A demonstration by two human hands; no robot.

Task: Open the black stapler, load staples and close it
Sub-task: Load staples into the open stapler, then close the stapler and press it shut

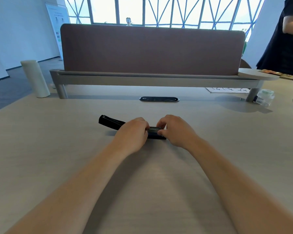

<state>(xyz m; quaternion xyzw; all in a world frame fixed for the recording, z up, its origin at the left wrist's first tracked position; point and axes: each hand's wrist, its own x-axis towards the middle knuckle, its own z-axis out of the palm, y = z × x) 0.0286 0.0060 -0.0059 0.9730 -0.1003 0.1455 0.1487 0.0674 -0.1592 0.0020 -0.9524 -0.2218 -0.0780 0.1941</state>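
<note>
big pale wood-grain tabotop is not the word, so: big pale wood-grain tabletop (57,149), smooth and matte, with a brown felt-looking divider panel (152,49) with rounded corners across the back, and a flat black oval cable port (159,99) set into the surface just in front of it. off to the left a cream cylinder bottle (35,78) stands upright, well away from the action.

the black stapler (111,123) lies mid-tabletop, long and narrow, hard plastic by the look of it. its top arm looks swung open out to the left, while the base sits between the two hands with something shiny and metallic on top, probably the staple channel or a strip of staples, too small to say which.

left hand (134,132) is curled down over the middle of the stapler, fingers closed on it to pin it. right hand (174,130) is pinched shut at the right end of the base, fingertips on that metal bit.

my guess is this is the loading step. what could go wrong: the strip going in crooked and jamming, or snapping into pieces if it's pinched too hard. also if the left hand eases off, the base could skid on that slick surface, and closing the arm over a badly seated strip would wedge it.
</note>
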